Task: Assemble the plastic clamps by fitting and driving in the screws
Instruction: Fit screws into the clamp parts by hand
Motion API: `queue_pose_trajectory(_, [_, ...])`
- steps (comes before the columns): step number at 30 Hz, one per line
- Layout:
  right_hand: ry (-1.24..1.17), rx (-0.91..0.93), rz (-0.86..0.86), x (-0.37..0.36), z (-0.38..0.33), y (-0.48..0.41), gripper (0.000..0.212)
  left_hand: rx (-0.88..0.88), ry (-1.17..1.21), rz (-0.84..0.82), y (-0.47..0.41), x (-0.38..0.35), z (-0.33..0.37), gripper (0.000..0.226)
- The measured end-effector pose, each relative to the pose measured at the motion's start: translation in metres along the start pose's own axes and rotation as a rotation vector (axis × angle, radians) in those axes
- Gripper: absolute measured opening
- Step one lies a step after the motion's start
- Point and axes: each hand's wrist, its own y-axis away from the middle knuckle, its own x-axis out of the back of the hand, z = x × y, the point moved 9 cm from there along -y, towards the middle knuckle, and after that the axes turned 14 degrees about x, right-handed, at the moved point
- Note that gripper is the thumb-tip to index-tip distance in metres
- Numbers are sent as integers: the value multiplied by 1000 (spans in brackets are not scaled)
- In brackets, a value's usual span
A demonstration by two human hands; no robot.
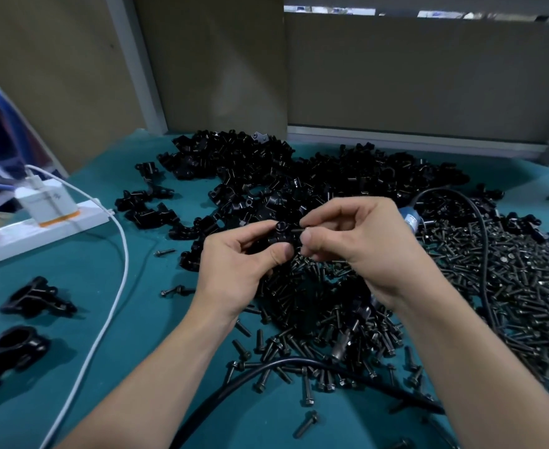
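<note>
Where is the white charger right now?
Head view, far left: the white charger is plugged into the white power strip, left of the black clamp pile.

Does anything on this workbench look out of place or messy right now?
Nothing looks damaged. The screw pile is spread loosely: stray screws lie apart on the teal mat, and a black cable runs straight across the pile, where it could snag.

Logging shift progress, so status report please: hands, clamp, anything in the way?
Left hand holds plastic clamp. Right hand pinches screw at clamp's side. Black cable loops through screw pile beneath, not blocking.
</note>
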Motion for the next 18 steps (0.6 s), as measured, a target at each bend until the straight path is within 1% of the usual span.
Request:
queue_pose_trajectory(2, [-43,-20,0,-3,2,0,17,-17,-6,0,0,0,2,36])
queue_pose_trajectory(7, [15,-59,32,-1,13,1,11,-40,-8,1,1,-1,4,37])
queue_pose_trajectory(12, [58,-41,-4,-5,14,0,13,-88,-63,2,1,0,6,40])
queue_pose_trajectory(14, [141,-47,-8,-6,17,2,16,-107,-127,21,2,1,5,43])
queue_pose_trajectory(16, [281,-55,-7,-7,20,4,21,-127,-183,52,3,3,5,44])
queue_pose_trajectory(18, [355,-43,10,-8,20,5,25,-155,-252,78,6,3,9,45])
